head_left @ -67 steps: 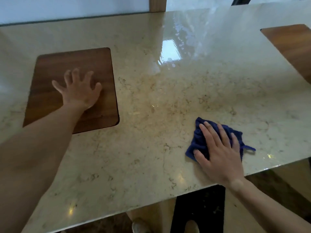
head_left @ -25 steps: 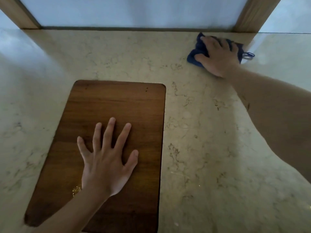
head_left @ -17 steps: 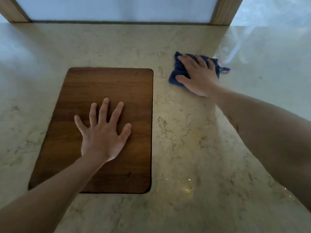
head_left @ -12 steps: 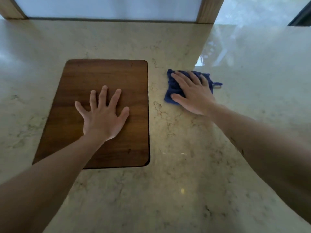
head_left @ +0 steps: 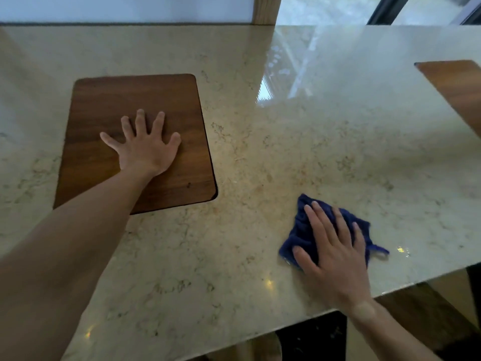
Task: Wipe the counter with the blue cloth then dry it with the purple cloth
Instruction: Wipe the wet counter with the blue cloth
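Note:
The blue cloth (head_left: 302,230) lies crumpled on the beige marble counter (head_left: 260,157), close to the near edge at the right. My right hand (head_left: 335,254) presses flat on top of it with straight fingers. My left hand (head_left: 145,144) rests flat with spread fingers on a dark wooden board (head_left: 104,118) set into the counter at the left. No purple cloth is in view.
A second wooden inset (head_left: 458,89) shows at the far right. A wooden post (head_left: 265,9) stands at the counter's back edge beside a window. The counter's near edge (head_left: 390,287) runs diagonally just below my right hand, with floor beneath.
My right hand has dragged the blue cloth from the back of the counter toward the near edge. My left hand has stayed flat on the wooden board.

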Tool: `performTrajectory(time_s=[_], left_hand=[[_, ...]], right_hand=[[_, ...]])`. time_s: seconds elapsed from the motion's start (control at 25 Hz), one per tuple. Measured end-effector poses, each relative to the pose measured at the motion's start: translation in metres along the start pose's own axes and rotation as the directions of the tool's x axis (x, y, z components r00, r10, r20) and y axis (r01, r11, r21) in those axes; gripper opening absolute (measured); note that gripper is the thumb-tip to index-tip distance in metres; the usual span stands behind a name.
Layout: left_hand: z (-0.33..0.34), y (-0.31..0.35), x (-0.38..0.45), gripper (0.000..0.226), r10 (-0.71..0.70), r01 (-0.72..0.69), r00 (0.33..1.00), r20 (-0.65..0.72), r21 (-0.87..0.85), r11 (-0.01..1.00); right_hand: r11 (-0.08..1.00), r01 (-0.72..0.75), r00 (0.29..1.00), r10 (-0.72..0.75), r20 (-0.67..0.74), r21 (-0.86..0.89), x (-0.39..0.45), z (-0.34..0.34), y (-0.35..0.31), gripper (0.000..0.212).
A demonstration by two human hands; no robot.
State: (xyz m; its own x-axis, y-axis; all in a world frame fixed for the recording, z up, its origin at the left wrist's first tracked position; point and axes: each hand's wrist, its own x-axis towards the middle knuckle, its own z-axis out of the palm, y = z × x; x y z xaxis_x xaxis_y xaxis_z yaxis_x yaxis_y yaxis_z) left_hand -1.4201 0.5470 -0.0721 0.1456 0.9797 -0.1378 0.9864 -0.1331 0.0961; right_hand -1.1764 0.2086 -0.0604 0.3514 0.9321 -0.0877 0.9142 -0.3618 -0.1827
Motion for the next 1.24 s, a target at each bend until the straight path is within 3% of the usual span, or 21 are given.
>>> performTrajectory(time_s=[0.16, 0.24, 0.44, 0.68, 1.04, 1.12, 1.24], left_hand=[[-0.004, 0.002, -0.002, 0.073, -0.001, 0.001, 1.000, 0.017, -0.007, 1.000], [-0.004, 0.003, -0.003, 0.072, -0.003, 0.004, 1.000, 0.012, -0.007, 1.000], [-0.005, 0.003, -0.005, 0.071, 0.001, -0.001, 1.000, 0.014, -0.005, 1.000], [-0.004, 0.005, -0.004, 0.071, -0.011, 0.010, 1.000, 0.011, 0.013, 1.000], [-0.003, 0.007, -0.004, 0.071, -0.026, 0.025, 1.000, 0.016, 0.061, 0.998], [-0.002, 0.005, -0.002, 0.071, -0.010, 0.008, 0.999, 0.033, 0.068, 0.998], [-0.001, 0.001, 0.002, 0.071, 0.015, -0.016, 1.000, 0.011, 0.090, 0.996]], right_hand=[[0.951, -0.310, 0.949, 0.310, -0.053, -0.005, -0.052, 0.023, -0.059, 0.080], [0.920, -0.391, 0.920, 0.391, -0.025, 0.007, -0.052, 0.031, -0.100, 0.082], [0.941, -0.336, 0.942, 0.335, 0.037, 0.031, 0.006, 0.038, -0.158, 0.086], [0.951, -0.301, 0.952, 0.296, 0.075, 0.067, 0.169, 0.022, -0.179, 0.082], [0.996, -0.001, 1.000, 0.000, 0.016, 0.090, 0.502, -0.002, -0.221, 0.079], [0.996, 0.068, 0.997, -0.070, 0.030, 0.062, 0.562, -0.008, -0.224, 0.078], [0.959, 0.283, 0.956, -0.283, 0.077, 0.010, 0.615, -0.013, -0.226, 0.073]])
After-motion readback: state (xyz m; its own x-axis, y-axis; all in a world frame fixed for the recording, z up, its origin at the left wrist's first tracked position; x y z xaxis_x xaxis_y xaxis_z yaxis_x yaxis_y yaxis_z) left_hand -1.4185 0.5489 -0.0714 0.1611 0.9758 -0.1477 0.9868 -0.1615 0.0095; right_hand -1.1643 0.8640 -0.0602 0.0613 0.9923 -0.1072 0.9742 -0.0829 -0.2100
